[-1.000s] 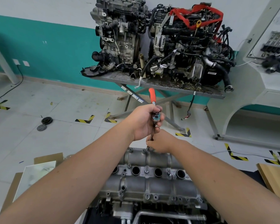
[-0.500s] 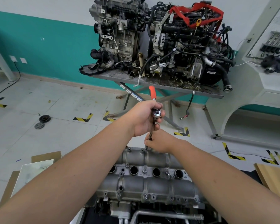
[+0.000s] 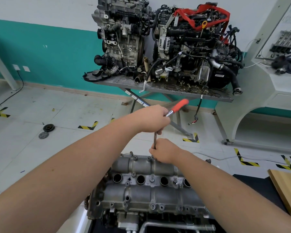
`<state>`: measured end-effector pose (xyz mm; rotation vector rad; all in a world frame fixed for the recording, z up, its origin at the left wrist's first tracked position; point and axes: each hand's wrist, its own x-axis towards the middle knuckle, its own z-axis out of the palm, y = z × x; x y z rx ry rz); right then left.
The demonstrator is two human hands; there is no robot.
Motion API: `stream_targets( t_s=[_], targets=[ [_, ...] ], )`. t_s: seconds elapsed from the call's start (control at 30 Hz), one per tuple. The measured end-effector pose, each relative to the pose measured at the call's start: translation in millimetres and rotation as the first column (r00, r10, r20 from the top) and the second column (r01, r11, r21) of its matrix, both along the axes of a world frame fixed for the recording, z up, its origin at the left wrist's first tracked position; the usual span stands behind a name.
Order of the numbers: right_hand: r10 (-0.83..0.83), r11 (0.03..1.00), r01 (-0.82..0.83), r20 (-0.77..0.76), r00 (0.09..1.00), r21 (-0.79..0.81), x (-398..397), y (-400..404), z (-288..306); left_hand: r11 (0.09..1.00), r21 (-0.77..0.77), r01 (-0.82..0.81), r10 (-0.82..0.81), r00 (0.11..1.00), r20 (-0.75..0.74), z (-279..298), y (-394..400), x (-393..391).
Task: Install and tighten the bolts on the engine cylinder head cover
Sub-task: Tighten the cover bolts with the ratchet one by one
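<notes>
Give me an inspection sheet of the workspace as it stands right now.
Surface: cylinder head cover on the engine in front of the person; what it rests on is hidden.
Job's things: ratchet with red handle, extension bar running down to the cover's far edge.
Clutter: two dark discs on the floor, wooden board at right.
Grippers: left hand grips the ratchet head; right hand pinches the bar's lower end.
Cables: black cable from the wall socket.
Surroundings: two engines on a metal table.
</notes>
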<state>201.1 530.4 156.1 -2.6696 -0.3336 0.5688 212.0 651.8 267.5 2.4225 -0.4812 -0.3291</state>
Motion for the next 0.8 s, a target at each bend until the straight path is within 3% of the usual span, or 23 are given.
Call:
stream_targets(
  t_s=[0.07,0.17,0.23,0.3,0.37,0.47,0.5,0.57,0.6,0.63,0.67,0.73,0.8],
  targets=[
    [-0.061,0.998,0.061,0.002,0.998,0.01,-3.5,3.1,-4.4,0.932,0.361,0.027,-0.136,0.95,0.28,2.3,-0.6,0.6],
    [-0.123,0.992,0.123,0.01,0.992,0.02,-5.6,5.3,-9.3,0.834,0.552,0.004,-0.373,0.741,0.559,-9.1,4.6,-4.2],
    [-0.145,0.989,0.144,0.054,0.988,0.024,-8.6,5.1,-14.0,0.875,0.48,0.058,-0.44,0.508,0.741,-24.8,10.6,-9.8],
    [-0.127,0.991,0.13,0.102,0.987,-0.022,-14.1,5.0,-19.3,0.955,0.283,0.085,-0.295,0.331,0.896,-42.2,14.1,-13.7],
    [-0.124,0.992,0.127,0.131,0.984,-0.021,-20.5,7.5,-22.5,0.997,0.072,0.043,-0.082,0.362,0.928,-59.9,9.2,-18.8],
    [-0.141,0.989,0.137,0.088,0.986,0.058,-22.6,5.2,-25.6,0.958,-0.275,0.083,0.156,0.654,0.74,-76.4,-0.6,-27.3],
    [-0.131,0.991,0.128,0.105,0.986,0.039,-23.0,2.5,-25.9,0.889,-0.449,0.091,0.226,0.765,0.603,-79.2,-5.4,-30.3],
    [-0.111,0.993,0.114,0.141,0.984,-0.017,-25.0,-4.3,-24.5,0.586,-0.797,-0.144,0.347,0.934,0.086,-73.6,-18.3,-35.5],
    [-0.109,0.993,0.116,0.168,0.98,-0.032,-27.2,-8.1,-21.5,0.407,-0.858,-0.312,0.307,0.932,-0.193,-69.9,-24.2,-36.4],
    [-0.108,0.992,0.12,0.21,0.972,-0.046,-27.4,-11.6,-17.6,0.274,-0.867,-0.416,0.245,0.902,-0.355,-69.2,-26.9,-35.4],
    [-0.097,0.99,0.121,0.282,0.954,-0.069,-27.5,-15.7,-13.5,0.209,-0.863,-0.459,0.201,0.884,-0.422,-70.2,-26.4,-34.0],
    [-0.037,0.979,0.117,0.42,0.907,-0.167,-24.4,-24.4,-5.2,0.168,-0.844,-0.51,0.18,0.857,-0.482,-66.4,-19.9,-29.6],
    [0.011,0.953,0.113,0.404,0.915,-0.283,-19.9,-31.8,1.2,0.213,-0.812,-0.544,0.194,0.838,-0.51,-60.6,-13.2,-24.0]
  ],
)
